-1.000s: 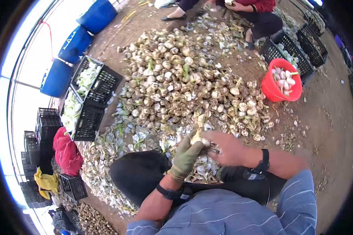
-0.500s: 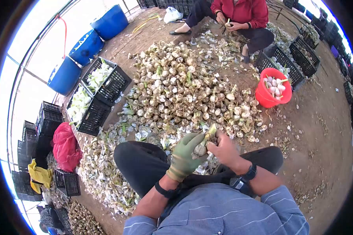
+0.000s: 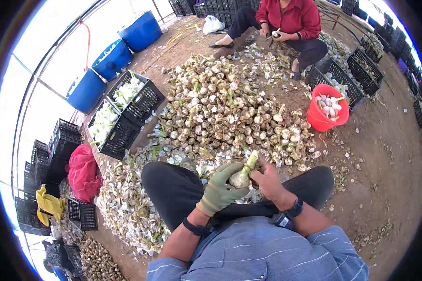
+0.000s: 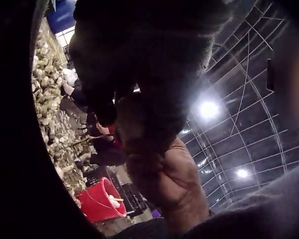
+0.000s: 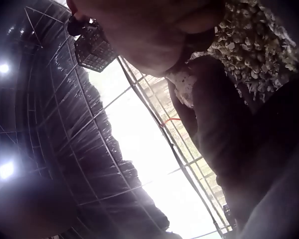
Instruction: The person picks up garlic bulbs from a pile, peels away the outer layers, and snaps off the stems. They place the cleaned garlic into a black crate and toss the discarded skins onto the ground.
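In the head view a garlic bulb with a thick green stem [image 3: 241,179] is held between the two hands, its stem pointing up. The gloved left hand [image 3: 221,188] curls its fingers and thumb round the bulb. The bare right hand [image 3: 270,181] pinches at the bulb and stem from the other side. The left wrist view shows the dark left hand [image 4: 149,64] with the right hand [image 4: 162,174] beyond it. In the right wrist view, part of the pale bulb [image 5: 183,87] shows between the hands.
A large pile of garlic [image 3: 220,103] lies in front, peelings [image 3: 126,206] at the left. A red bucket [image 3: 320,119] holds bulbs. Black crates [image 3: 140,105] and blue tubs [image 3: 86,93] stand at the left. Another person [image 3: 290,23] sits across the pile.
The head view has tilted up, showing more of the other person. The bulb has turned so its green stem stands clear; the right hand has drawn in closer and its forearm swung lower.
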`<state>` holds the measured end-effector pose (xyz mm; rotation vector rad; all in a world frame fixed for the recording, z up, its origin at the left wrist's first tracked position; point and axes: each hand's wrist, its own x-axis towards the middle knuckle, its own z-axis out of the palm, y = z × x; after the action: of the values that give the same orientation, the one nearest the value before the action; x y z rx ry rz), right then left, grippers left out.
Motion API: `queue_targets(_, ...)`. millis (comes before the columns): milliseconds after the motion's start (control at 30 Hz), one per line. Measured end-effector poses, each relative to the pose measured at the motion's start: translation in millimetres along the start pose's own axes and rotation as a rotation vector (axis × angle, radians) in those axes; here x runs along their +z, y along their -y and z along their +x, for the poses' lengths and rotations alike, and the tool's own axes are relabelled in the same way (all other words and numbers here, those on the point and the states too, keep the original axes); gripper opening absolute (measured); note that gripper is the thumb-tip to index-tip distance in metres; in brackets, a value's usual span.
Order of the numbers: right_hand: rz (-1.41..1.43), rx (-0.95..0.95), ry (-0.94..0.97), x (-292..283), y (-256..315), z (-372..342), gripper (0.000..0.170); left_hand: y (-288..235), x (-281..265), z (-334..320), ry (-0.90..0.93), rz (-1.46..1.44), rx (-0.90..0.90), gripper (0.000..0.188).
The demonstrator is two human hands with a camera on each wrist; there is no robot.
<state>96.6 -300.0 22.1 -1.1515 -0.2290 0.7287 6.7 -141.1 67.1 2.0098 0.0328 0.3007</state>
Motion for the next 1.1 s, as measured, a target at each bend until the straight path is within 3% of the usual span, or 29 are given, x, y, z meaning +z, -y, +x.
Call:
queue_targets(200,-0.249,-0.082,0.029,-0.9,2.8,-5.3,0.038,-12.7,0.0,-1.5,-0.027,0.219,0.128,0.064)
queue_targets(400,-0.122,-0.137,-0.047,0.4,-14.1,-10.2,0.032,-21.2,2.8,-6.2,0.026,0.422,0.164,0.060)
queue_targets(500,-0.057,-0.108,-0.044,-2.8,-12.5,-12.6,0.033,-17.2,4.8,-7.3,0.025,0.179,0.116,0.063)
queue_targets(600,-0.061,-0.062,-0.021,-3.6,-0.4,-17.4,0.033,-10.6,-1.0,-10.0,0.170,-0.412,-0.309,0.070)
queue_targets(767,-0.210,-0.053,0.073,-20.0,-8.5,-9.8,0.039,17.7,-7.0,-7.1,0.294,-0.508,-0.414,0.071)
queue_targets(867,-0.194,0.072,-0.019,-2.6,3.5,-5.4,0.039,26.6,-10.0,-1.9,0.270,-0.475,-0.381,0.072)
queue_targets(1000,-0.144,-0.063,-0.041,1.0,-17.5,8.3,0.031,48.5,-6.8,-1.1,0.087,-0.717,-0.490,0.066)
queue_targets(1033,-0.389,-0.163,0.008,2.8,-14.6,10.2,0.029,65.5,-3.0,-3.2,0.036,-0.824,-0.496,0.053)
queue_targets(1100,-0.878,-0.360,0.107,5.1,-2.2,12.4,0.024,86.5,-4.2,-7.8,0.022,-1.170,-0.624,0.047)
